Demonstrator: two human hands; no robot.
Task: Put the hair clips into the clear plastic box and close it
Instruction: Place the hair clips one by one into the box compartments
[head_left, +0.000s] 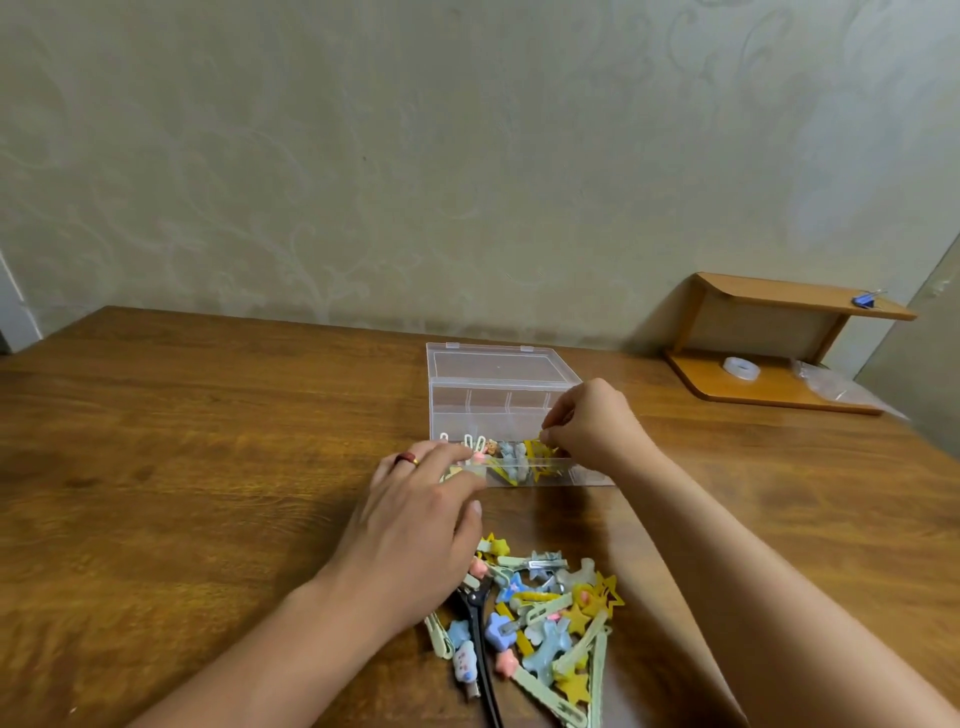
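Observation:
A clear plastic box (470, 410) stands open on the wooden table, its lid (493, 364) tilted back towards the wall. Several clips line its front compartment. My right hand (597, 426) hovers over the box's front right part, fingers pinched on a yellow star clip (540, 448). My left hand (421, 509), with a red ring, rests flat against the box's front left corner, fingers spread on the box edge. A pile of pastel hair clips (545, 613) lies on the table in front of me, between my forearms, partly hidden under my left hand.
A black clip (480, 639) lies at the pile's left side. At the back right stands a small wooden shelf (769, 389) with a tape roll (740, 368), a plastic bag and a blue binder clip (865, 300). The wall is close behind the box.

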